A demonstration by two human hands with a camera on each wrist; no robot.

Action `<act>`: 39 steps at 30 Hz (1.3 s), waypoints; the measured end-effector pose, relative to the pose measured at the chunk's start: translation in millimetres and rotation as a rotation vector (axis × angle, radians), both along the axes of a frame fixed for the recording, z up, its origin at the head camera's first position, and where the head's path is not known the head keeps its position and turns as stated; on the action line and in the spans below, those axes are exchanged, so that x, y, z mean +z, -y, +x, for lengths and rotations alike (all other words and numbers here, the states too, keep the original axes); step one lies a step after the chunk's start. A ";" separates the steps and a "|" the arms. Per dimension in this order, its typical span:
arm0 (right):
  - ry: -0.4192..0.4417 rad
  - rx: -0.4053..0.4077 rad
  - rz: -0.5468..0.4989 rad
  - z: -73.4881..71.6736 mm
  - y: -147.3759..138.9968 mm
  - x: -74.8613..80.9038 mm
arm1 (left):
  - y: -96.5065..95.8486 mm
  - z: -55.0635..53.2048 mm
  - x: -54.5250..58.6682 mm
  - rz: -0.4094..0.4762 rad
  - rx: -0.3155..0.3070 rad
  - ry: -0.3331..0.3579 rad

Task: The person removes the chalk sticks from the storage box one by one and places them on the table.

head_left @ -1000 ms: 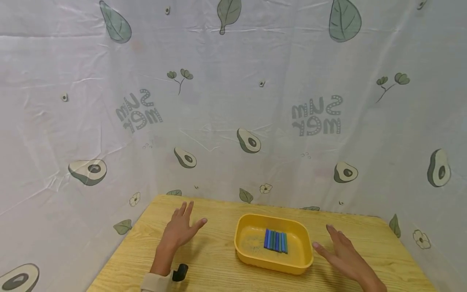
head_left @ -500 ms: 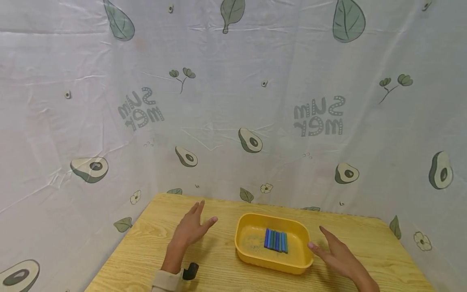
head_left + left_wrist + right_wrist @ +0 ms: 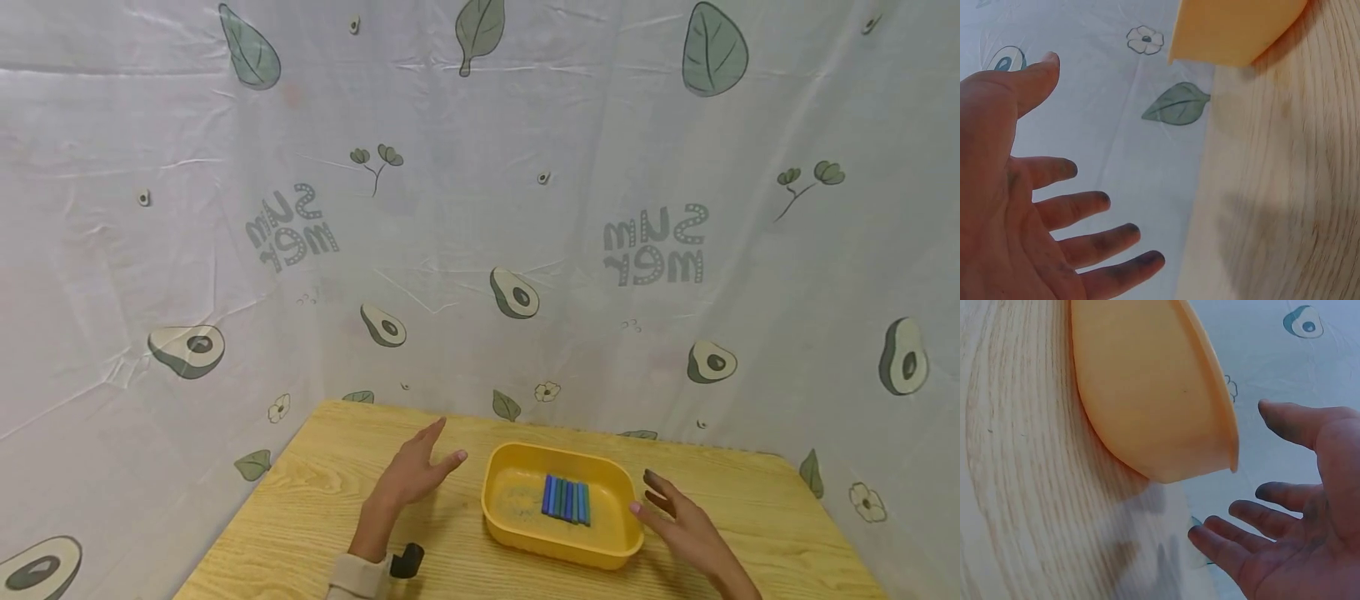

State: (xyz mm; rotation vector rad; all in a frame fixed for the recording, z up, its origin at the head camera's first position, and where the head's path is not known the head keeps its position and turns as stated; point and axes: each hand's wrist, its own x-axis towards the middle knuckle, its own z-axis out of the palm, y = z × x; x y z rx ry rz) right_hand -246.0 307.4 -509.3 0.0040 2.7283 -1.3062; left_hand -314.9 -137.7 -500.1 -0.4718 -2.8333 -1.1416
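Note:
A yellow plastic tray stands on the table, with a row of blue and green sticks lying side by side inside it. Dusty smudges mark its floor left of the sticks. My left hand hovers left of the tray, fingers spread and holding nothing. On the other side, my right hand is close to the tray's right end, its thumb overlapping the rim in the head view. Both wrist views show empty palms with dark smudges on the fingertips, beside the tray's outer wall.
The wooden table reaches back to a pale hanging sheet printed with avocados, leaves and lettering. The sheet also runs along the left and right sides. A black strap piece sits at my left wrist.
My left hand has moved right, toward the tray. The right hand has come left to the tray's right rim. Tray and sticks stay in place.

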 end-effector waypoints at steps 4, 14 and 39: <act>0.055 -0.023 -0.143 -2.8 2.6 -6.4 | -5.8 -2.2 -0.9 0.003 -0.028 -0.009; 0.083 -0.001 -0.335 -2.9 4.8 -18.9 | -20.3 -2.1 0.7 0.086 -0.084 -0.041; 0.129 0.085 -0.491 -0.7 -4.2 -24.4 | -72.4 0.6 9.2 0.323 -0.196 0.091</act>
